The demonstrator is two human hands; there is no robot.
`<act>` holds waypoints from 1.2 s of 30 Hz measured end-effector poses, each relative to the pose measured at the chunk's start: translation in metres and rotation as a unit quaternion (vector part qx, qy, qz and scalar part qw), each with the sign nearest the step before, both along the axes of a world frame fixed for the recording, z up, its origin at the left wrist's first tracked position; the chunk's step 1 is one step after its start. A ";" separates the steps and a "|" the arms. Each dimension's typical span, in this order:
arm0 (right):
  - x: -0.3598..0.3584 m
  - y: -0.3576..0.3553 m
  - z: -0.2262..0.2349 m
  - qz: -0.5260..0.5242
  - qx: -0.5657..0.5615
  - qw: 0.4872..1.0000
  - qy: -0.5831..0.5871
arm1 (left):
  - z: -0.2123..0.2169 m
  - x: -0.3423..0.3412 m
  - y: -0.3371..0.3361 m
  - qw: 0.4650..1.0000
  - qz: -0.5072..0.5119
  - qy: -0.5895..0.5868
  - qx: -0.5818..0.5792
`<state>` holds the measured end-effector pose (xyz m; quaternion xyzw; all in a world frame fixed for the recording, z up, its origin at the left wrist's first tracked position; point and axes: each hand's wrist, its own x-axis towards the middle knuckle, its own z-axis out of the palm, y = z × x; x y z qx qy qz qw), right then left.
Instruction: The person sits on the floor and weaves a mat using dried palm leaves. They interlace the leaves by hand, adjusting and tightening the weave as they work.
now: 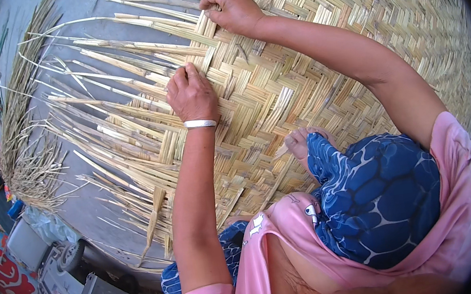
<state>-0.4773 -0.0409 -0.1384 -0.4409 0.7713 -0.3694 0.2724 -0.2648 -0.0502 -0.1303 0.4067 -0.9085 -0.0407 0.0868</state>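
A large herringbone mat (pixel 260 108) of flat, straw-coloured reed strips spreads under me, with loose strip ends (pixel 111 62) fanning out at its left edge. My left hand (pixel 191 93), with a white band at the wrist, lies on that edge. Its fingers are bent down and closed around strips, their tips partly hidden. Farther away, my right hand (pixel 233 15) pinches a reed strip (pixel 209 28) between thumb and fingers where the weave meets the loose ends. My bare foot (pixel 300 141) rests on the mat near my knee.
A long bundle of thin dry stalks (pixel 22 109) lies on the grey floor (pixel 87 128) at the left. A grey wheeled cart or frame (pixel 75 281) stands at the lower left, beside a red-patterned cloth (pixel 5 272) and clear plastic (pixel 49 225).
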 end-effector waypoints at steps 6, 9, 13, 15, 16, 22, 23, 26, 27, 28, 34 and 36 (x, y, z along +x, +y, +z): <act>-0.012 0.003 0.007 -0.048 -0.055 0.954 -0.292 | 0.023 -0.040 -0.028 0.983 -0.049 0.173 0.040; -0.025 0.003 0.014 -0.087 -0.089 0.878 -0.463 | 0.019 -0.080 -0.039 0.978 0.009 0.184 0.100; -0.034 0.007 0.019 -0.071 -0.093 0.866 -0.485 | 0.001 -0.101 -0.074 0.936 0.071 0.112 0.326; -0.039 0.011 0.026 -0.084 -0.095 0.870 -0.476 | 0.019 -0.115 -0.083 0.871 0.122 0.046 0.475; -0.041 0.010 0.028 -0.097 -0.100 0.869 -0.475 | 0.027 -0.119 -0.082 0.890 0.117 0.025 0.440; -0.057 0.004 0.012 -0.049 -0.064 0.880 -0.469 | 0.034 -0.126 -0.086 0.863 0.114 0.003 0.492; -0.057 0.003 0.011 -0.048 -0.046 0.881 -0.468 | 0.033 -0.126 -0.089 0.868 0.099 -0.010 0.487; -0.057 -0.003 0.025 -0.048 0.002 0.892 -0.450 | 0.038 -0.126 -0.102 0.853 0.076 -0.028 0.515; -0.056 -0.009 0.021 -0.049 0.002 0.905 -0.422 | 0.040 -0.126 -0.107 0.848 0.069 -0.034 0.524; -0.055 -0.016 0.018 -0.051 0.002 0.918 -0.393 | 0.042 -0.124 -0.113 0.826 0.085 -0.006 0.557; -0.052 -0.029 0.013 -0.030 0.081 0.949 -0.304 | 0.034 -0.122 -0.127 0.836 0.075 -0.026 0.543; -0.051 -0.029 0.013 -0.026 0.071 0.948 -0.309 | 0.032 -0.123 -0.128 0.840 0.056 -0.059 0.536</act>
